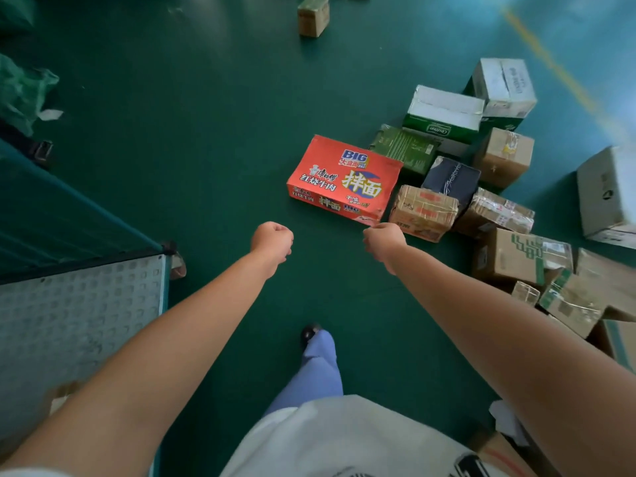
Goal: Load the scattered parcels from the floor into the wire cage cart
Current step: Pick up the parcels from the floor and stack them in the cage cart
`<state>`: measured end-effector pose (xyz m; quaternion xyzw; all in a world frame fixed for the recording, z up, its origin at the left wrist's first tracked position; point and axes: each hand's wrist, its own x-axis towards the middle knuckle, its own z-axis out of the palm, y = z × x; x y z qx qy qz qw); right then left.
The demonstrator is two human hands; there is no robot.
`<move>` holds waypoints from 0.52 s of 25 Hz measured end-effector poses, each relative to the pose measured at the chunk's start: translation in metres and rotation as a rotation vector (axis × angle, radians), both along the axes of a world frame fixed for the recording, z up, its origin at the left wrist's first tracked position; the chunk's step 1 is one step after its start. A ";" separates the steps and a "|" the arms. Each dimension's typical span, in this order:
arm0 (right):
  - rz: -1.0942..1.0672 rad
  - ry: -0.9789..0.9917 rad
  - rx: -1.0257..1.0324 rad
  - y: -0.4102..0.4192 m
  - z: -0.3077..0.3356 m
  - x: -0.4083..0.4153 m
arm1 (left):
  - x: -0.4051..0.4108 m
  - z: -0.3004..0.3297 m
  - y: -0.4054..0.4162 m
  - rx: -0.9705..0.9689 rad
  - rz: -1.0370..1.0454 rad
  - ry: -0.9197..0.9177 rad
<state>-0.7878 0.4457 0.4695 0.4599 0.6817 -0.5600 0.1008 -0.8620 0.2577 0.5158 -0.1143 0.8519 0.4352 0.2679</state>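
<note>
1. Both arms stretched forward and down; left hand point(272, 241) curled into a loose fist, holding nothing.
2. Right hand point(383, 239) likewise curled and empty, just short of the near corner of the red noodle carton point(344, 182).
3. Likely step: reaching for that carton, the nearest parcel, flat on the green floor point(213, 132) at the edge of the parcel pile point(481, 187).
4. Best opened wide before contact: one palm to each short end, thumbs on top, fingers hooked under the bottom edge.
5. Worth minding the taped brown box point(425, 211) touching the carton's right end; little room there for fingers, so better to slide the carton clear to the left first.
6. Wire cage cart point(86, 304) close on the left, its perforated metal deck showing; a short turn leftward with the load kept level and close to the body.
7. One stray box point(313, 15) well apart at the top of the view, best left for later.
</note>
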 end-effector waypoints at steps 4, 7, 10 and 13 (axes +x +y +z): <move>-0.033 -0.036 0.018 0.032 0.000 -0.067 | -0.082 -0.009 0.036 -0.036 -0.030 -0.031; -0.066 -0.033 0.027 0.066 0.003 -0.116 | -0.138 -0.012 0.072 -0.058 -0.076 -0.034; -0.094 -0.062 0.007 0.104 -0.009 -0.155 | -0.187 -0.024 0.116 -0.083 -0.127 -0.058; -0.123 -0.067 0.003 0.152 -0.035 -0.205 | -0.244 -0.039 0.172 -0.096 -0.165 -0.073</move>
